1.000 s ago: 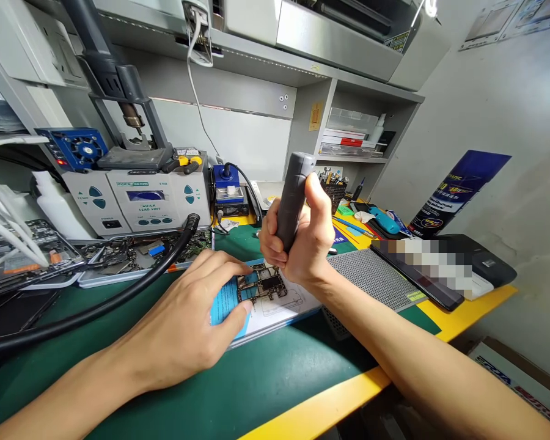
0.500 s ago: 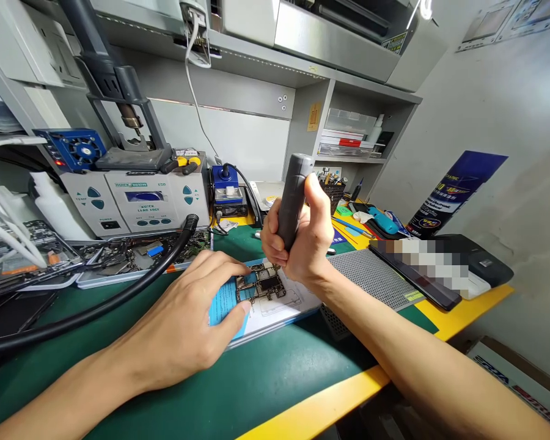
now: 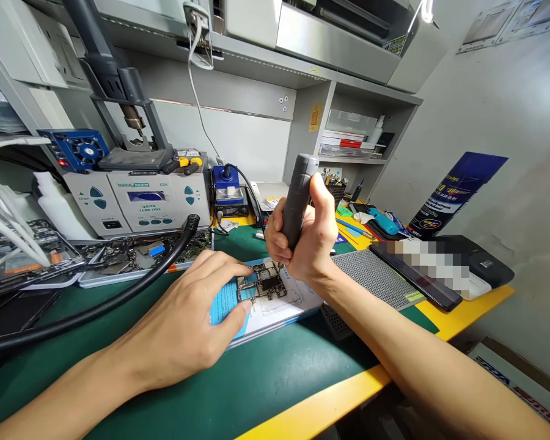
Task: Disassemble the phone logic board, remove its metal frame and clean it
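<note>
My right hand [image 3: 305,235] is wrapped around a dark grey, thick pen-shaped power tool [image 3: 297,198]. The thumb lies along its upper side. A small metal tip points down from under the fist, close to the right part of a phone circuit board [image 3: 269,285]; whether it touches cannot be made out. The board lies on a blue and white printed booklet [image 3: 279,318]. My left hand [image 3: 197,311] rests over the booklet's left side, thumb and forefinger on opposite edges of the board's left end, holding it.
A hot-air rework station [image 3: 140,201] stands back left, its black hose [image 3: 119,299] crossing the green mat [image 3: 275,379]. Trays of boards [image 3: 142,253] lie before it. Rightward are a perforated grey mat [image 3: 376,275], a black phone [image 3: 417,275] and a spray can [image 3: 453,195].
My right hand and the power tool have shifted slightly to the right in view. My left hand and the circuit board look nearly the same.
</note>
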The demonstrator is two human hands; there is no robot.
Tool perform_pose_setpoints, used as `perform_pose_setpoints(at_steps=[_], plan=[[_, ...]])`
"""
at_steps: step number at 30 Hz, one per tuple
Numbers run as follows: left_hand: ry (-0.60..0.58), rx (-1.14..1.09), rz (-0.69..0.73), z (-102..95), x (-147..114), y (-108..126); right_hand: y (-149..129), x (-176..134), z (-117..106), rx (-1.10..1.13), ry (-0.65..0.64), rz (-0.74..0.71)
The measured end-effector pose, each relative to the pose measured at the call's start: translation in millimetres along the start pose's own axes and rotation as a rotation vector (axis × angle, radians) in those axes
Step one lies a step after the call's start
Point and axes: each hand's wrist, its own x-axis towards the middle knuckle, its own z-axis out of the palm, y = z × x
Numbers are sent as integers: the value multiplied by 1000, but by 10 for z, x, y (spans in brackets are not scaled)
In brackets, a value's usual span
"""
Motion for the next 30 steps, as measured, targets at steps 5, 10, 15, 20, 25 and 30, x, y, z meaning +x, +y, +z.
perform_pose_setpoints(at_steps=[5,10,15,20,25,30], plan=[[-3,8,8,5,-5,-16,-15,27,-93,1,42,33],[-8,-7,20,10,7,-16,-10,73,-196,14,70,22],[1,-3,21,12,10,-16,11,94,-187,18,92,56],[-9,11,27,16,11,-31,31,87,-179,65,91,55],[-41,23,-2,17,5,-30,30,57,-169,48,66,1],[-35,18,-5,9,10,-23,52,70,-142,-110,74,-18]])
